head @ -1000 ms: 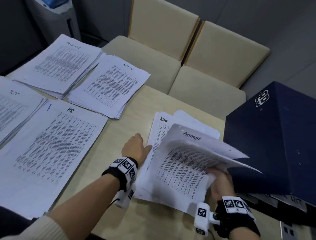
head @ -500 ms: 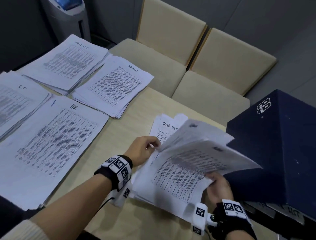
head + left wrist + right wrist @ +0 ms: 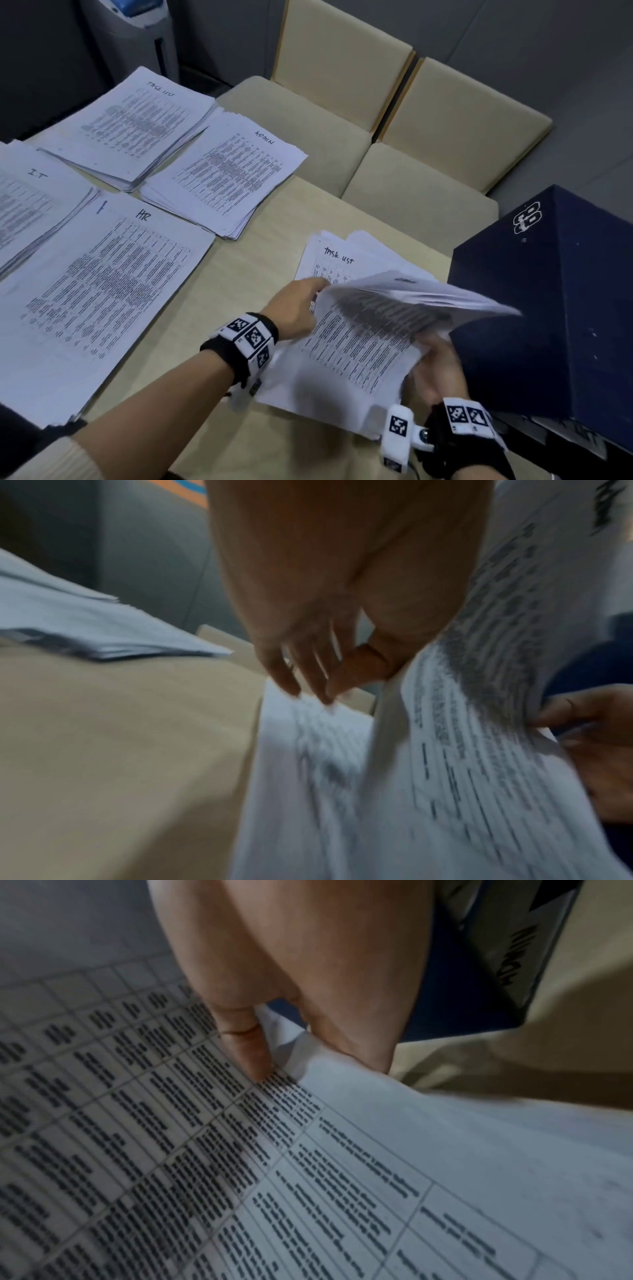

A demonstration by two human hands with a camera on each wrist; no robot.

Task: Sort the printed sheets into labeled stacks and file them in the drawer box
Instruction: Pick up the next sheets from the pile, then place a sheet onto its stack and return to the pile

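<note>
The unsorted pile [image 3: 342, 359] lies on the table beside the dark blue drawer box [image 3: 548, 308]. My right hand [image 3: 435, 366] grips a bundle of lifted sheets [image 3: 394, 305] at their right edge, thumb [image 3: 246, 1047] on the printed side and fingers beneath. Under the raised bundle, a sheet marked TASK LIST [image 3: 337, 257] lies flat. My left hand [image 3: 301, 305] reaches in at the bundle's left edge. Its straight fingertips [image 3: 308, 688] touch the flat sheet, and the thumb sits against the raised paper. Four labeled stacks lie to the left: TASK LIST [image 3: 137, 126], ADMIN [image 3: 229, 178], IT [image 3: 30, 205], HR [image 3: 102, 284].
Bare tabletop [image 3: 246, 274] shows between the HR stack and the unsorted pile. Two beige chairs [image 3: 342, 102] stand along the table's far side. A grey machine [image 3: 137, 31] stands at the top left. A labeled drawer front [image 3: 514, 955] shows at the box's base.
My right hand has raised the bundle, Admin sheet included, uncovering the TASK LIST sheet. My left hand left the pile's flat edge and moved in under the raised paper.
</note>
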